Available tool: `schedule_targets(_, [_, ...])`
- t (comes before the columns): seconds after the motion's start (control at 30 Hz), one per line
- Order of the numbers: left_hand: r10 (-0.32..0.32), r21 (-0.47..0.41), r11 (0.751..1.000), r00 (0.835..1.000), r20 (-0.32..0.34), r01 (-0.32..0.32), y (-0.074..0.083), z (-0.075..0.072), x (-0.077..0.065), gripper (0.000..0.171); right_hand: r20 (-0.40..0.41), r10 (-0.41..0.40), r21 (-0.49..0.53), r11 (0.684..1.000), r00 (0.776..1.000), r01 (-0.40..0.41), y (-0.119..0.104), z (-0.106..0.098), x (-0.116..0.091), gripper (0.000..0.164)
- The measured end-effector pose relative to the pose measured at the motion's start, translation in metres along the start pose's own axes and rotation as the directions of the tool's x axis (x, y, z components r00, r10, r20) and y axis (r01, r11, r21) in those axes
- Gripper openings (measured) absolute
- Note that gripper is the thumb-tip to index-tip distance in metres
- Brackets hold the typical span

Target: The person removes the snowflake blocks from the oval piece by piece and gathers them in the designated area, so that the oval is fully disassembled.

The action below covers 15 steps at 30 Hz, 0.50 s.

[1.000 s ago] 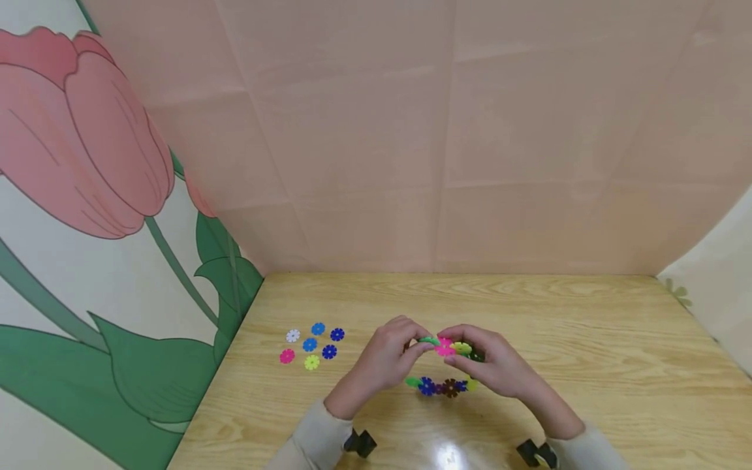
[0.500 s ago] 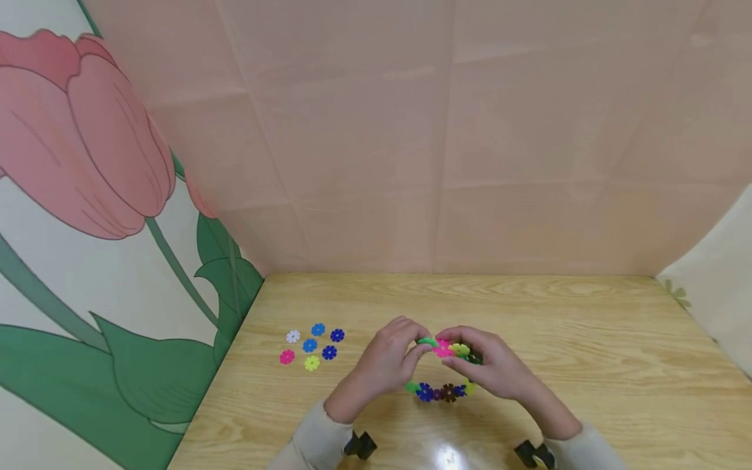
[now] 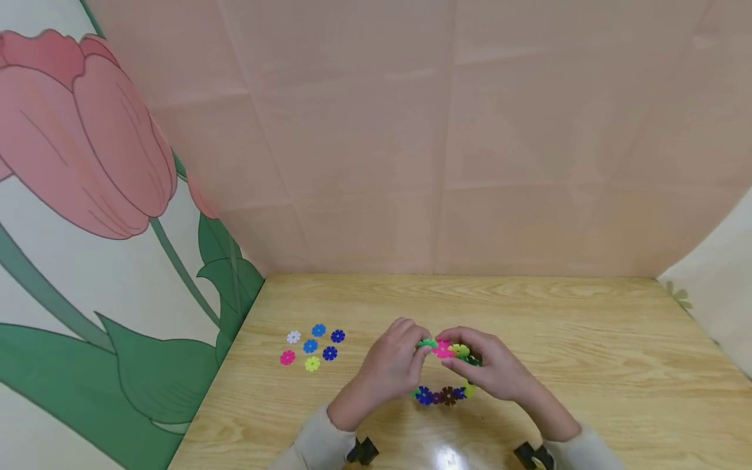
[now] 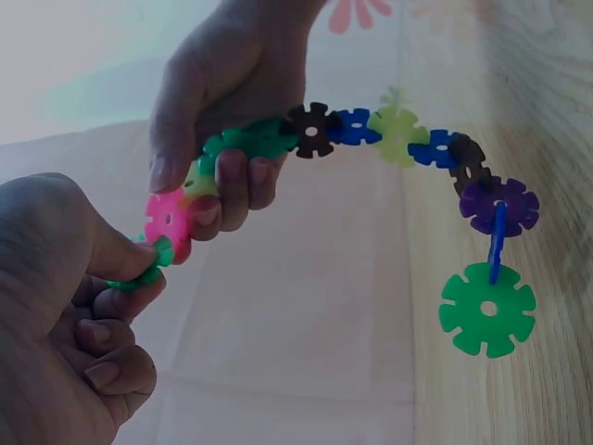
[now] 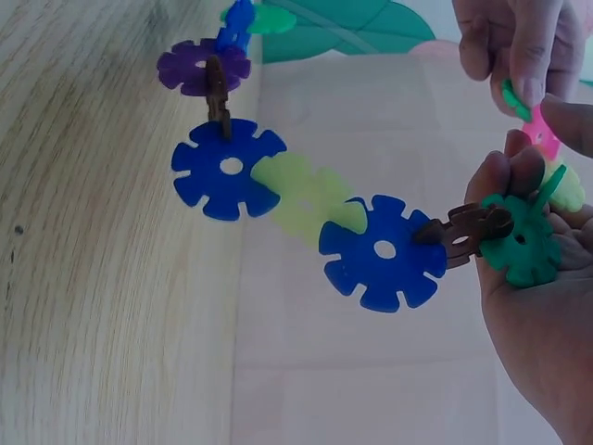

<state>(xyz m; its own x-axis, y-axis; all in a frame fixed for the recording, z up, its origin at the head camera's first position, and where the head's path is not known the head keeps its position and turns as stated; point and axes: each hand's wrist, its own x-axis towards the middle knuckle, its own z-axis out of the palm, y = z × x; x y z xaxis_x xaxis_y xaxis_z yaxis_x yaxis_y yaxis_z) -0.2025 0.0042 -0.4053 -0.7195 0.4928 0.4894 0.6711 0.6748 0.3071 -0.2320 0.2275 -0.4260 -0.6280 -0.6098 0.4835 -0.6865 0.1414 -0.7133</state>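
Left hand [image 3: 388, 360] pinches a green disc [image 4: 165, 251] against a pink disc [image 4: 160, 226]; right hand [image 3: 492, 363] grips the flower-disc chain [image 4: 345, 125] about its yellow disc [image 3: 460, 350] and dark green discs [image 5: 533, 264]. Leftmost, a tulip-painted panel [image 3: 117, 163] borders the slanting left edge of the table [image 3: 617, 365]. Near that edge lie seven loose discs [image 3: 307, 348], white, pink, yellow and blue, well apart from the hands. Next comes the left forearm [image 3: 350, 408], between them and the chain. The chain hangs between the forearms, its low side curving back nearer; whether it touches the table I cannot tell. Past the right forearm [image 3: 551, 411], the table runs on to its right edge, white cloth [image 3: 719, 267] beyond; pink cloth [image 3: 440, 143] rises along the far edge.
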Motion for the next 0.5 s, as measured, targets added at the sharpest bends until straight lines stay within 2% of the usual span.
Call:
schedule_targets(0.2, [0.018,0.045,0.999,0.999,0.042,-0.02,0.0006,-0.0036,0.0004,0.011,0.009,-0.021,0.01,1.0,1.0,0.021,0.0013,0.001,0.0003,0.034])
schedule_targets(0.33, [0.012,0.045,0.999,0.997,0.072,-0.015,0.0003,-0.0068,-0.0004,0.013,0.022,-0.044,0.014,0.999,0.999,0.044,0.003,0.0017,-0.0002,0.033])
schedule_targets(0.4, [-0.011,-0.001,1.0,0.997,0.08,0.011,-0.0009,-0.0074,-0.0007,0.014,0.02,-0.047,0.007,0.999,0.999,0.047,0.0034,0.0011,-0.0005,0.033])
schedule_targets(0.5, [-0.087,-0.145,0.984,0.991,0.098,0.1,-0.007,-0.0067,-0.0024,0.015,0.008,-0.038,0.0,0.999,0.999,0.038,0.0034,-0.0016,-0.0008,0.034])
